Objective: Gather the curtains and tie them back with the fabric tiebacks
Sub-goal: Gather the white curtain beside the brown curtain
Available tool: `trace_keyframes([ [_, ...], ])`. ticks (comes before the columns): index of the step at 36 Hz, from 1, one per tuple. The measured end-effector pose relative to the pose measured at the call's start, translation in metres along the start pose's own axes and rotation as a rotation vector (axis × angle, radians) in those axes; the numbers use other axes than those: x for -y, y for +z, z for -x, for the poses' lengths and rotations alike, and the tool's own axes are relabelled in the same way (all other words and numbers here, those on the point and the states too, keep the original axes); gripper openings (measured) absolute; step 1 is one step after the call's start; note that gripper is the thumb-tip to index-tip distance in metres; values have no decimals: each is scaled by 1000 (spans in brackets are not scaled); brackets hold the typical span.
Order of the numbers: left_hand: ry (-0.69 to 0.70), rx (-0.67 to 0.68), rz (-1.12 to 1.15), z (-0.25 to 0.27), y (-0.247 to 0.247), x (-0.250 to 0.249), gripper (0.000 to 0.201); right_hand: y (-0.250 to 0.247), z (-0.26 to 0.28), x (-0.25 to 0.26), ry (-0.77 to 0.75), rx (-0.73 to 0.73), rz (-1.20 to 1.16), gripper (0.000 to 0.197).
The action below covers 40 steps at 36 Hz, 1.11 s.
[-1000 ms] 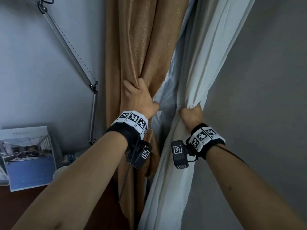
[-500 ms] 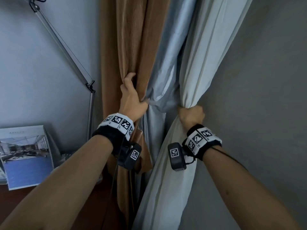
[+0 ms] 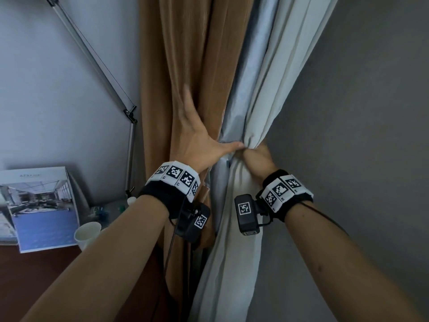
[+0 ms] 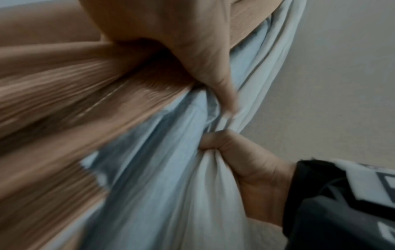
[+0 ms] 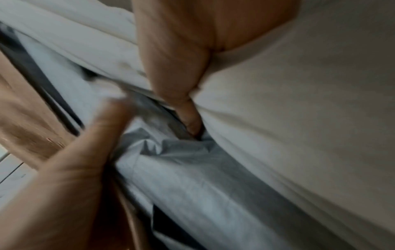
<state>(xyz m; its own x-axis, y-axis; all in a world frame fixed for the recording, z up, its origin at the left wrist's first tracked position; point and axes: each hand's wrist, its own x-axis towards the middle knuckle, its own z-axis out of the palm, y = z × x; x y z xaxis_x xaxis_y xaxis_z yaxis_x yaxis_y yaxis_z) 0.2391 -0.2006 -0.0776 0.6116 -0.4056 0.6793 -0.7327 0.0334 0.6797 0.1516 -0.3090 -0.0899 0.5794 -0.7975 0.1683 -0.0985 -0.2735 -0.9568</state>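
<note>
A brown curtain [image 3: 185, 54] hangs left of a pale blue lining [image 3: 250, 77] and a white curtain [image 3: 290, 66]. My left hand [image 3: 197, 135] lies spread on the brown curtain, fingers straight and pointing up, thumb stretched right onto the lining. In the left wrist view that left hand's thumb [image 4: 213, 67] presses the blue lining [image 4: 160, 169] beside the brown curtain [image 4: 64, 101]. My right hand [image 3: 257, 159] grips a bunched fold of the white curtain; the right hand's fist [image 4: 256, 169] sits just below the left thumb. The right hand [image 5: 175, 59] digs into the white curtain [image 5: 299, 118]. No tieback shows.
A metal lamp arm [image 3: 92, 59] slants down the left wall. A picture calendar [image 3: 41, 205] and a paper cup [image 3: 87, 234] stand on a dark wooden desk [image 3: 34, 275] at lower left. A grey wall [image 3: 359, 135] runs close on the right.
My left hand has let go of the brown curtain fold and spread flat, its thumb reaching right to meet the right hand. The gap between the curtains has closed.
</note>
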Motion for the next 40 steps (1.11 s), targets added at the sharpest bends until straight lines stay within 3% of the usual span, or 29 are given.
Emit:
trace_keyframes([
  [3,-91,8,-65,-9,-2,-4,136,1,2,2,66,117,-47,30],
  [6,-145,-108,-176,-16,-12,-2,102,2,-4,-3,126,173,-101,57],
  [7,-147,-143,-203,-18,-17,0,93,4,-7,-4,121,161,-117,57],
  [11,-110,-164,-221,-29,-34,10,82,14,-18,-7,53,-90,-161,27],
  [13,-97,-172,-208,-32,-38,13,79,18,-26,-10,19,-200,-123,39],
  [16,-75,-185,-197,-36,-40,19,77,18,-37,-11,63,-312,113,73],
  [19,-65,-195,-153,-41,-42,33,81,21,-50,-9,62,-303,132,87],
  [21,-9,-227,-92,-44,-44,45,85,24,-57,-8,83,-315,26,90],
  [24,46,-311,-36,-48,-44,61,99,27,-65,-6,117,-264,-104,77],
  [27,-8,-372,69,-53,-42,74,118,32,-69,-3,138,-204,-171,86],
  [29,-41,-329,101,-55,-41,82,124,41,-72,-1,142,-172,-182,70],
  [31,-170,-238,160,-56,-40,81,121,44,-71,0,155,-128,-172,51],
  [34,-366,-5,164,-64,-38,84,94,52,-74,-1,148,-113,-119,40],
  [36,-378,128,134,-70,-37,86,75,61,-76,-2,121,-149,-75,44],
  [38,-378,206,150,-72,-36,86,73,67,-75,-1,89,-179,-71,62],
  [40,-378,255,178,-75,-37,87,78,69,-73,1,79,-137,-87,62],
])
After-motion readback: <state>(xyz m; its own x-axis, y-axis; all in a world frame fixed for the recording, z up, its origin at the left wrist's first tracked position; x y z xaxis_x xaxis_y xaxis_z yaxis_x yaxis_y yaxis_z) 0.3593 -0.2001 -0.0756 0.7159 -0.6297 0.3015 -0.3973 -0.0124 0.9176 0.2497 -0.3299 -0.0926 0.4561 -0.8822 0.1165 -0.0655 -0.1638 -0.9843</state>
